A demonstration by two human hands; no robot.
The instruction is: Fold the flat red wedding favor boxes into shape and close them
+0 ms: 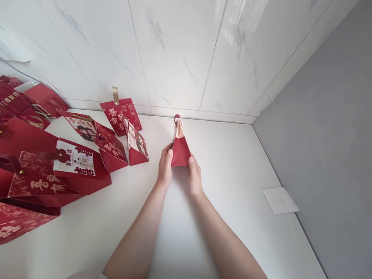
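A small red gift box (181,152) with a tapered, triangular end is between my two hands. Its narrow top carries a dark red loop, and the pale inner side of the card shows just below that. My left hand (165,165) grips the left side, thumb along the edge. On the right side my right hand (195,174) holds it, the thumb at the lower corner. The fingers behind the box are partly hidden.
Several red gift boxes (75,178) with gold and white print crowd the left of the white table (229,244). A red card box with a gold loop (120,116) leans near the tiled wall (179,50). A white paper (280,200) lies at the right edge, beside a grey surface (341,146).
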